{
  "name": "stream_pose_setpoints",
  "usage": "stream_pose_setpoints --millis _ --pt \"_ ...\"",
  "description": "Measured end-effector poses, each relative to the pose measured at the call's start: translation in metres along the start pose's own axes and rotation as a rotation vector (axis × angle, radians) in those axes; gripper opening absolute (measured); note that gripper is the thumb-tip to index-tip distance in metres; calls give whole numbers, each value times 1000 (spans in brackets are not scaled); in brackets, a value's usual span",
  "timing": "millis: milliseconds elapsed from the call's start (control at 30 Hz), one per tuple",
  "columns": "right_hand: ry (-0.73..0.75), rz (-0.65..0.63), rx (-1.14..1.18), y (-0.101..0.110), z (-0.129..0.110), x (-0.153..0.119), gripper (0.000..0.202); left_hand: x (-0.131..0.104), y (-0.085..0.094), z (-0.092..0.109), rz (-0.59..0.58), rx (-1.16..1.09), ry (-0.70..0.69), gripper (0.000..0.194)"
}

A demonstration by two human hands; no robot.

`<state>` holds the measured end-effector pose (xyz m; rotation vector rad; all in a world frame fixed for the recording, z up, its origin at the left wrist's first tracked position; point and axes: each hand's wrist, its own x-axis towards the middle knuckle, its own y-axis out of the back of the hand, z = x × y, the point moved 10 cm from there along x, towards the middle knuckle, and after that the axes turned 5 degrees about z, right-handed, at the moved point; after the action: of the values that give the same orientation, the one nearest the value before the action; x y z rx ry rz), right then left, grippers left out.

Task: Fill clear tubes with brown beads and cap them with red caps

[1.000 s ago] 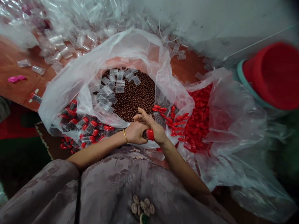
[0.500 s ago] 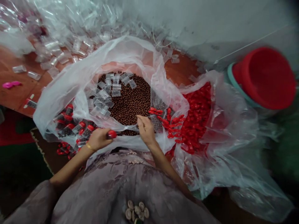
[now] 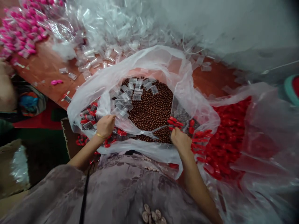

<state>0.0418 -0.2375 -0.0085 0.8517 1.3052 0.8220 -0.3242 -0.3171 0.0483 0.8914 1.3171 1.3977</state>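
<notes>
My left hand point(image 3: 106, 126) is closed at the left rim of a white plastic bag point(image 3: 91, 84), beside clear tubes point(image 3: 125, 98); what its fingers hold is hidden. My right hand point(image 3: 181, 140) is closed too, at the right edge of the brown beads point(image 3: 151, 107), just below some red caps point(image 3: 174, 122). I cannot make out anything in its fingers. The tubes lie on the beads inside the bag. Bead-filled tubes with red caps point(image 3: 88, 116) are gathered at the bag's left, partly under the plastic.
A large heap of red caps point(image 3: 229, 133) lies in clear plastic at the right. Loose clear tubes point(image 3: 112, 54) cover the back of the orange table point(image 3: 44, 73). Pink pieces point(image 3: 23, 29) are piled at the far left, near another person's arm point(image 3: 7, 88).
The view has swung left. The red-capped tube no longer shows in my left hand, which is now at the clear tubes. My right hand has moved right, from the beads to the red caps.
</notes>
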Motion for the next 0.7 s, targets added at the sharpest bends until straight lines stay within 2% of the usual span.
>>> stream_pose_setpoints --millis 67,133,233,333,400,467,533,633,700 --pt "49 41 50 1 -8 -8 40 22 -13 26 -44 18 -91 34" --pt "67 105 93 1 -9 -15 40 39 -28 43 -125 59 -219 37" --pt "43 188 136 -3 -3 -22 35 58 -46 49 -246 112 -299 34" --pt "8 244 244 -5 0 -26 30 70 -54 46 -315 111 -211 45" --pt "14 251 343 -4 -4 -27 38 72 -56 48 -347 104 -146 50" --pt "70 240 404 -1 -16 -25 47 72 -54 52 -356 109 -98 47" --pt "169 236 417 2 -31 -22 46 73 -49 54 -322 111 -30 44" --pt "285 258 400 6 -50 -17 37 79 -44 52 -288 59 103 56" --pt "314 262 392 5 -57 -13 35 85 -51 51 -313 -5 189 65"
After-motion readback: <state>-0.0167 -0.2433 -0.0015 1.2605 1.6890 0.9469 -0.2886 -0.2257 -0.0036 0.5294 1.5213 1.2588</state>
